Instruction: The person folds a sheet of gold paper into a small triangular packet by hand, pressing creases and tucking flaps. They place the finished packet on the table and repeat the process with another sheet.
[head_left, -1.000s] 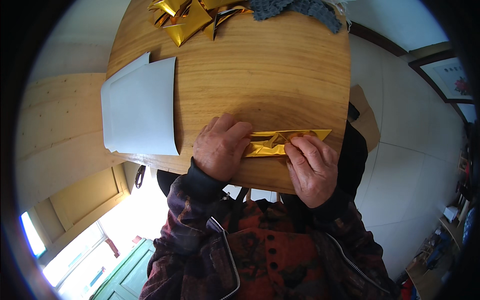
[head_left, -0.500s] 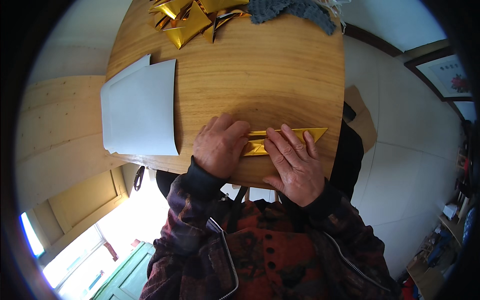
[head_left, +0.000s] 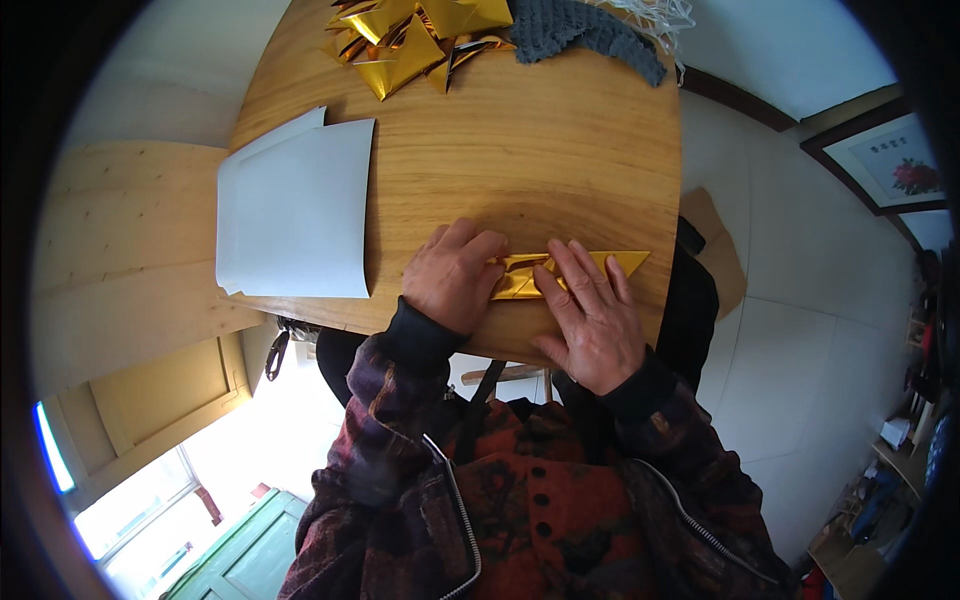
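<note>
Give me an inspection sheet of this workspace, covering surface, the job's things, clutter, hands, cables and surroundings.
Surface: round wooden table.
Job's things: folded gold foil paper flat near the table's near edge.
Clutter: white sheets at left; pile of gold folded pieces and grey knitted cloth at far edge.
Hands: left hand and right hand both press on the gold foil paper.
Cables: nothing seen.
Surroundings: pale tiled floor, framed picture at right.
</note>
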